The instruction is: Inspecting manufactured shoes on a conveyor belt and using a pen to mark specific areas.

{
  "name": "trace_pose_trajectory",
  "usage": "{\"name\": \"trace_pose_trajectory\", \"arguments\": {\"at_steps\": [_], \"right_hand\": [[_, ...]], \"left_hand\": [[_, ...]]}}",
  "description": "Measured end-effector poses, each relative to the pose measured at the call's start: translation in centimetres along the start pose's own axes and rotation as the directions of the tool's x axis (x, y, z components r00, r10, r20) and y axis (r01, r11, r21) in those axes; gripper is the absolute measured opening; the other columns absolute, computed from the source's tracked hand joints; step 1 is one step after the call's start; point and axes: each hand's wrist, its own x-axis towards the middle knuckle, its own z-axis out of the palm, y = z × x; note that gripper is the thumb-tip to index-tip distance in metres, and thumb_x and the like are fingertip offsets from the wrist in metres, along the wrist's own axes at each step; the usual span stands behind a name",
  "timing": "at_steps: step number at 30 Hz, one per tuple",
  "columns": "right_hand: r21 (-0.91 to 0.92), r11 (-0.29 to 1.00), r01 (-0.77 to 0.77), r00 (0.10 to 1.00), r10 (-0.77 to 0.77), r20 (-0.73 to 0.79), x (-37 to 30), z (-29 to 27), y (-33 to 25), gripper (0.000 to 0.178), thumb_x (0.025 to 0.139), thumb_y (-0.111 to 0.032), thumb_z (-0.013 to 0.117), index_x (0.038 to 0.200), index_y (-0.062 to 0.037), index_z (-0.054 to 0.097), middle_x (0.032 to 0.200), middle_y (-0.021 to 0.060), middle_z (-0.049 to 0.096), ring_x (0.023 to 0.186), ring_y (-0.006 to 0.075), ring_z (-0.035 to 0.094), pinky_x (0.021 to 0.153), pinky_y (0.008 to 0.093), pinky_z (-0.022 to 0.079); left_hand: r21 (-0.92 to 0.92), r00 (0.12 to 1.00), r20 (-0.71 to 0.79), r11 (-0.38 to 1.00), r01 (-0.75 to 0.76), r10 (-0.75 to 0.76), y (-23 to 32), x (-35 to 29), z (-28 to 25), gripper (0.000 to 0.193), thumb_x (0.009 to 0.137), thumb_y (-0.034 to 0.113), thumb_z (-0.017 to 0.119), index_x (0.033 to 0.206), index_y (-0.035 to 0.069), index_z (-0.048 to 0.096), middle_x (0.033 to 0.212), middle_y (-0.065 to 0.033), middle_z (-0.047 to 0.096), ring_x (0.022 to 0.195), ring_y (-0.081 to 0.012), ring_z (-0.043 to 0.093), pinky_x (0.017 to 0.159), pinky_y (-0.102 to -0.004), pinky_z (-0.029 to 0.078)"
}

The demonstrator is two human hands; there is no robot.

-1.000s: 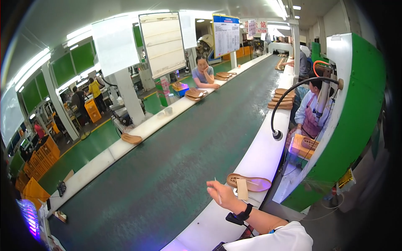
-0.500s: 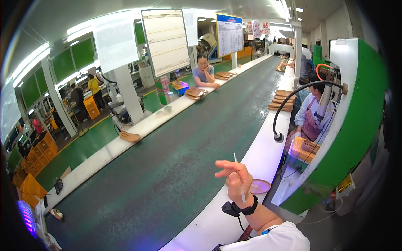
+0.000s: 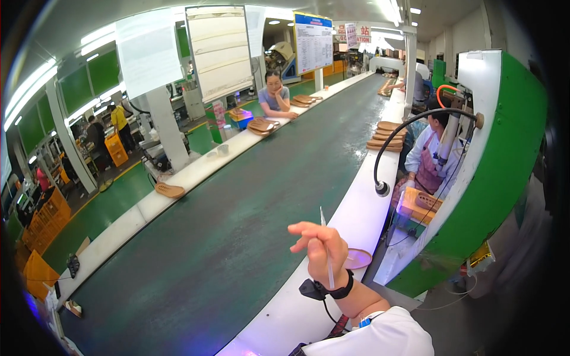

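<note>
My right hand (image 3: 325,244) is raised above the near white ledge, fingers bent and partly spread. It holds a slim white pen-like stick (image 3: 331,274), whose thin tip points up past the fingers; its exact kind I cannot make out. On the wrist is a black strap (image 3: 343,291) with a small black box attached by a cable. Just beyond the hand, a shallow round dish (image 3: 363,259) with a brownish rim lies on the ledge (image 3: 350,219), lit purple. My left hand is out of view.
A wide green conveyor belt (image 3: 219,237) runs away between white ledges. Brown shoe soles (image 3: 261,126) lie along the far ledge, and more soles (image 3: 386,135) are stacked at right. A black gooseneck lamp (image 3: 382,188) arches from a green-and-white machine (image 3: 504,154). Co-workers sit on both sides.
The whole scene has shifted slightly left and up as my head turned. My right hand stays raised with the white stick in it, its fingers slightly changed in pose.
</note>
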Motion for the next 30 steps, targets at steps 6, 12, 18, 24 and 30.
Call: {"name": "trace_pose_trajectory", "arguments": {"at_steps": [6, 12, 18, 24, 30], "right_hand": [[0.334, 0.941, -0.056, 0.994, 0.022, 0.105, -0.7, 0.8, -0.5, 0.011, 0.089, 0.0, 0.047, 0.1, -0.0017, 0.044, 0.116, 0.0249, 0.056, 0.105, 0.0302, 0.059, 0.089, 0.0423, 0.049], [0.937, 0.238, -0.256, 0.965, 0.003, 0.262, 0.7, 1.8, -12.0, 0.017, 0.094, -0.025, 0.052, 0.101, -0.0103, 0.052, 0.127, 0.0197, 0.052, 0.13, 0.0344, 0.036, 0.104, 0.0539, 0.026], [0.963, 0.091, -0.253, 0.938, -0.22, 0.268, 3.3, 4.4, -16.0, 0.019, 0.096, -0.019, 0.043, 0.086, -0.005, 0.051, 0.102, 0.0211, 0.062, 0.098, 0.0435, 0.054, 0.09, 0.0519, 0.043], [0.901, 0.116, 0.419, 0.829, 0.357, -0.431, 2.9, 8.3, -17.9, 0.024, 0.09, -0.017, 0.054, 0.07, -0.0094, 0.042, 0.081, 0.0174, 0.062, 0.092, 0.0391, 0.055, 0.081, 0.0402, 0.046], [0.99, 0.075, 0.124, 0.969, -0.222, -0.104, 3.0, 4.8, -14.8, 0.028, 0.088, -0.022, 0.059, 0.069, -0.008, 0.043, 0.086, 0.0213, 0.066, 0.096, 0.039, 0.056, 0.076, 0.0335, 0.05]], "left_hand": [[-0.268, 0.963, -0.01, 0.929, 0.256, -0.268, 2.4, 1.5, -1.5, 0.029, 0.083, 0.032, 0.053, 0.083, 0.004, 0.061, 0.089, -0.014, 0.059, 0.083, -0.0288, 0.056, 0.075, -0.0394, 0.048], [-0.252, 0.946, 0.196, 0.919, 0.302, -0.258, 1.9, 0.9, -4.8, 0.037, 0.075, 0.032, 0.055, 0.088, -0.002, 0.065, 0.098, -0.0212, 0.06, 0.096, -0.038, 0.053, 0.086, -0.045, 0.042], [-0.234, 0.964, -0.04, 0.941, 0.246, -0.262, -4.5, -3.8, 8.2, 0.036, 0.074, 0.029, 0.056, 0.088, -0.002, 0.066, 0.095, -0.0229, 0.061, 0.093, -0.0389, 0.054, 0.086, -0.0448, 0.042], [-0.363, 0.928, 0.246, 0.861, 0.357, -0.281, 4.2, 2.4, -8.2, 0.032, 0.071, 0.024, 0.057, 0.087, -0.003, 0.066, 0.094, -0.0235, 0.061, 0.092, -0.0386, 0.055, 0.085, -0.0453, 0.042], [-0.45, 0.952, -0.003, 0.851, 0.272, -0.306, 1.4, 1.4, 0.1, 0.013, 0.063, 0.008, 0.059, 0.071, -0.002, 0.054, 0.077, -0.0141, 0.051, 0.078, -0.0325, 0.049, 0.071, -0.0431, 0.041]]}}
